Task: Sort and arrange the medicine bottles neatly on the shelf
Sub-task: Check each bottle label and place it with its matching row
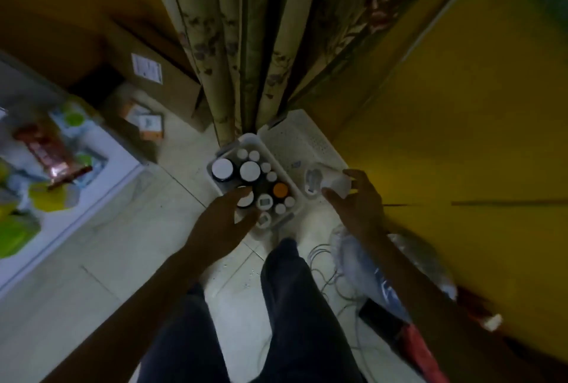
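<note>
1. I see the right hand (356, 201) gripping a white bottle (338, 186) over the perforated white shelf (296, 139).
2. The left hand (219, 222) curls over a white-capped bottle (246, 199) in the basket (249, 137); I cannot tell whether it grips.
3. The basket sits on the shelf.

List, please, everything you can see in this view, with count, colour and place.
basket: one, white, on the floor, centre.
capped bottles: about a dozen, mostly white caps, upright in basket.
orange-capped bottle: one, in basket.
white bottle: one, held right of basket.
perforated tray: one, white, right of basket.
curtain: one, beige floral, behind basket.
cardboard boxes: at least two, brown, left rear.
legs: two, dark trousers, bottom centre.
left hand: over basket's near end, grip unclear.
right hand: over tray, holding white bottle.
</note>
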A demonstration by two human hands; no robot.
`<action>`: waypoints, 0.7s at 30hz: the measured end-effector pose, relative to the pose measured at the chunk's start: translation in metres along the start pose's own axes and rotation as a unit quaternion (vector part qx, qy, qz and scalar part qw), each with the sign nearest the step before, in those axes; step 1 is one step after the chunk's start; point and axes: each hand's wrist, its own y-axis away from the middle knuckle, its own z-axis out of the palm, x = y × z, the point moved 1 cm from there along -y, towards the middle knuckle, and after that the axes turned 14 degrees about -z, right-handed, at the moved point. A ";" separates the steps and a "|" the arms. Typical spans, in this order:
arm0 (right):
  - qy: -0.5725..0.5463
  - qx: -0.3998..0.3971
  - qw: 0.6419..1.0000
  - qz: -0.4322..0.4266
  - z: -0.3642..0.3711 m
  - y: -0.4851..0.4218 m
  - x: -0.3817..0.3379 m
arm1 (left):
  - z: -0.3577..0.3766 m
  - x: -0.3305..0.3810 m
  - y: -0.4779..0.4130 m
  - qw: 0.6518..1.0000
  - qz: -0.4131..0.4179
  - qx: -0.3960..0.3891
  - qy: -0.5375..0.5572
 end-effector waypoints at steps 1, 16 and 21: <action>0.031 -0.036 0.999 -0.013 0.001 -0.025 0.011 | 0.012 0.003 -0.011 1.000 -0.015 0.009 0.011; 0.227 -0.350 0.903 -0.104 0.118 -0.158 0.087 | 0.097 -0.027 -0.077 0.992 -0.105 0.042 0.057; 0.233 -0.363 0.895 -0.115 0.119 -0.162 0.096 | 0.120 -0.023 -0.091 0.991 -0.098 0.055 0.072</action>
